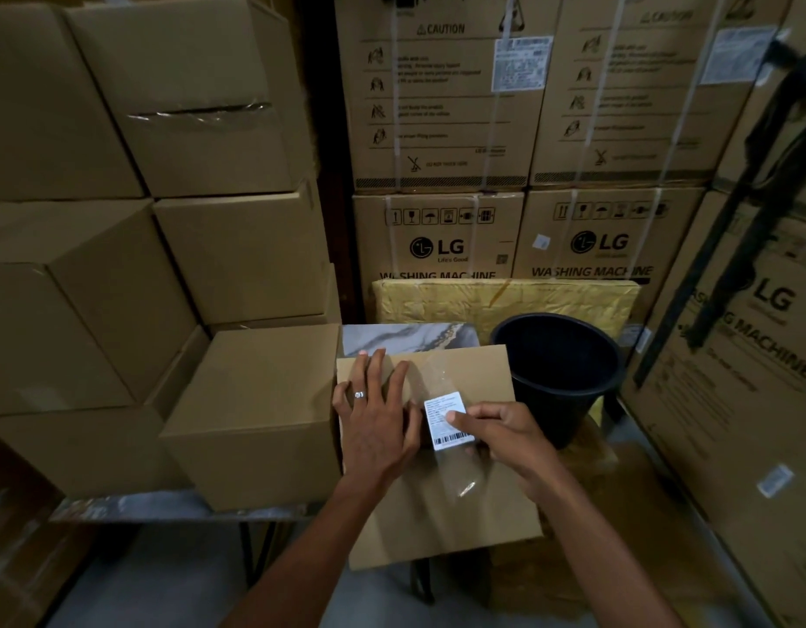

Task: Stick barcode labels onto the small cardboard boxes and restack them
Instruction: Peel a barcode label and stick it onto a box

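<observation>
Now your right hand (505, 435) pinches the thin, floppy barcode label (448, 421) over the taped top of the light, stiff small box (441, 491) on the worktop (165, 509), while your left hand (376, 414) lies flat steadying it, so smooth the label from one edge.

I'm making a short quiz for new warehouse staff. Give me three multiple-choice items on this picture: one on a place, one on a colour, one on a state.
1. Where is the bucket?
A. right of the box being labelled
B. on the left stack
C. under the table

2. What colour is the bucket?
A. yellow
B. black
C. white

3. What is the left hand doing?
A. gripping the bucket
B. hanging idle
C. lying flat on the box

Answers: 1 A, it stands by the box's right edge. 2 B, it is black all over. 3 C, its fingers are spread on the box top, while the right hand pinches the label.
</observation>
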`<action>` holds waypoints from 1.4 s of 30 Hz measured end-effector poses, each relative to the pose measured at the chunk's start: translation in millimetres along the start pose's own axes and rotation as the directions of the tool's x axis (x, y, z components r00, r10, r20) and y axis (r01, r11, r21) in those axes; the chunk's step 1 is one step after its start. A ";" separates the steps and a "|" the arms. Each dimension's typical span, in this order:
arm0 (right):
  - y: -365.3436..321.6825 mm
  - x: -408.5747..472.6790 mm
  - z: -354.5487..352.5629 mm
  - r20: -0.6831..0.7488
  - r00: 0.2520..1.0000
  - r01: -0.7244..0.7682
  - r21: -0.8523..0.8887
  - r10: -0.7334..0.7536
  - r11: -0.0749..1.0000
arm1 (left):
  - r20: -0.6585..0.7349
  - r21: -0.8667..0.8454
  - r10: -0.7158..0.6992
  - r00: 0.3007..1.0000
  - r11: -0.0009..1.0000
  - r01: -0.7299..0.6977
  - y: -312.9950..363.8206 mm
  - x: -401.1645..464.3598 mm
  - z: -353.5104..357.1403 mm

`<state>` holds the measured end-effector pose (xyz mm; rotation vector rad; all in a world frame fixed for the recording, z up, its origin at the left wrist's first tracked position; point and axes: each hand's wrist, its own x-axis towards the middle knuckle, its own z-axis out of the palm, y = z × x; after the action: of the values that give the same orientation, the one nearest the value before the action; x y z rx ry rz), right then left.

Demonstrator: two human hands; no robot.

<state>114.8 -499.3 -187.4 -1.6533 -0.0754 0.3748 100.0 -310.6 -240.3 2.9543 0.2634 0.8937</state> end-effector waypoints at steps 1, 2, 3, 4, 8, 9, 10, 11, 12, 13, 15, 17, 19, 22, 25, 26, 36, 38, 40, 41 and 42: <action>-3.5 -0.2 -0.4 0.008 1.000 0.013 0.001 -0.013 1.000 | 0.005 0.004 0.000 1.000 1.000 0.000 -0.1 0.3 0.2; -5.2 1.1 -1.3 0.018 0.999 0.031 0.008 -0.031 0.999 | 0.009 0.007 0.000 1.000 1.000 0.000 -0.3 0.5 0.0; -7.9 1.9 -1.6 0.022 0.999 0.040 0.018 -0.041 0.999 | 0.012 0.011 0.001 1.000 1.000 -0.001 -0.5 0.9 -0.1; -9.2 3.6 -2.8 0.028 0.998 0.049 0.028 -0.050 0.998 | 0.014 0.016 0.002 1.000 1.000 -0.002 -0.6 1.3 -0.3; -18.0 5.7 -3.9 0.037 0.997 0.069 0.040 -0.071 0.997 | 0.021 0.031 0.012 1.000 0.999 -0.013 -2.7 4.2 1.3; -20.1 5.6 -3.8 0.032 0.997 0.073 0.041 -0.075 0.996 | 0.023 0.031 0.016 1.000 0.999 -0.016 -3.9 5.6 2.1; -20.7 6.7 -4.4 0.029 0.996 0.083 0.042 -0.084 0.996 | 0.025 0.027 0.017 1.000 0.999 -0.018 -4.7 7.4 2.7; -22.0 7.0 -4.9 0.028 0.996 0.089 0.040 -0.091 0.995 | 0.027 0.020 0.018 0.999 1.000 -0.019 -5.2 9.0 3.5; -22.7 8.0 -5.9 0.027 0.995 0.099 0.039 -0.100 0.994 | 0.030 0.012 0.019 0.999 1.000 -0.019 -5.4 10.4 4.0; -23.9 8.4 -7.0 0.024 0.994 0.107 0.037 -0.108 0.994 | 0.035 0.004 0.020 0.999 1.000 -0.020 -5.5 11.6 4.4; -23.8 11.2 -9.3 0.020 0.991 0.128 0.040 -0.129 0.991 | 0.047 -0.001 0.021 0.999 1.000 -0.021 -6.0 14.5 5.2; -22.8 14.2 -11.7 0.009 0.989 0.147 0.032 -0.147 0.989 | 0.056 -0.006 0.022 0.998 1.000 -0.022 -7.1 17.7 6.4; -20.9 17.8 -13.7 -0.003 0.983 0.184 -0.011 -0.184 0.983 | 0.060 -0.019 0.029 0.998 0.999 -0.028 -8.2 20.4 7.4; -22.8 20.6 -15.9 -0.015 0.974 0.226 -0.012 -0.226 0.974 | 0.059 -0.022 0.053 0.997 0.998 -0.052 -10.5 25.0 9.7; -33.4 21.1 -20.5 -0.020 0.968 0.252 0.083 -0.251 0.964 | 0.080 0.001 0.063 0.995 0.998 -0.063 -12.1 32.9 13.9; -37.1 22.0 -23.1 -0.019 0.963 0.270 0.092 -0.270 0.958 | 0.087 0.004 0.062 0.994 0.998 -0.062 -12.2 35.9 16.1; -51.7 58.4 -68.9 -0.206 0.945 0.285 0.123 -0.256 0.951 | 0.120 -0.003 0.040 0.992 0.999 -0.040 -12.6 61.5 35.0; -51.0 73.1 -84.4 -0.252 0.935 0.279 0.093 -0.248 0.956 | 0.121 -0.012 0.034 0.992 0.999 -0.033 -12.2 65.5 37.8; -47.4 90.0 -102.2 -0.284 0.927 0.267 0.034 -0.247 0.963 | 0.115 -0.020 0.026 0.993 1.000 -0.024 -13.4 67.8 40.5; -45.9 98.1 -110.4 -0.304 0.920 0.267 0.023 -0.248 0.963 | 0.120 -0.021 0.021 0.992 1.000 -0.019 -13.6 68.3 42.7; -44.9 105.1 -119.1 -0.323 0.911 0.273 0.012 -0.255 0.962 | 0.132 -0.022 0.013 0.991 1.000 -0.010 -13.1 68.1 45.2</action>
<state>255.6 -579.4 -155.8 -1.6024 -0.0442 -0.0991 178.8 -285.5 -242.0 2.9818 0.2302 0.6929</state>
